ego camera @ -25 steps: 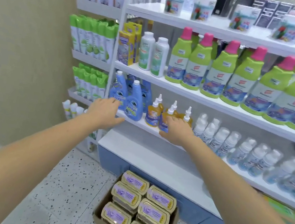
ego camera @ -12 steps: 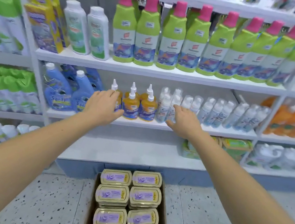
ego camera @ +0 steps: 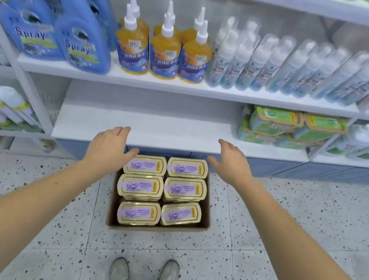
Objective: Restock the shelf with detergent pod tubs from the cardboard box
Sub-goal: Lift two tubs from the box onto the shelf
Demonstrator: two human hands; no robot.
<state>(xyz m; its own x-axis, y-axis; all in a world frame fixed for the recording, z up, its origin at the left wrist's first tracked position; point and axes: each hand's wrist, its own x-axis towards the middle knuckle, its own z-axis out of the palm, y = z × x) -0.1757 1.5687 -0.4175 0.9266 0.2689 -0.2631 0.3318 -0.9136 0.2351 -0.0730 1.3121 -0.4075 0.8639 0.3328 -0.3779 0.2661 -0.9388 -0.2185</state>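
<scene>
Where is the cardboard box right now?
Head view, centre: the cardboard box sits on the floor before the bottom shelf, ahead of the person's shoes.

Left hand (ego camera: 108,146) and right hand (ego camera: 231,165) dropped, seemingly hovering over the box (ego camera: 156,230).

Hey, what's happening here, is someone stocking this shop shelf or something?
Yes. A person stands facing the shelving, with a cardboard box on the floor in front of them. It is filled with detergent pod tubs, six showing on top. The left hand and the right hand are stretched out over the box's far end, fingers open, holding nothing. The bottom shelf just behind the box has a bare stretch beside some green packs, and no tub is on it yet.
</scene>
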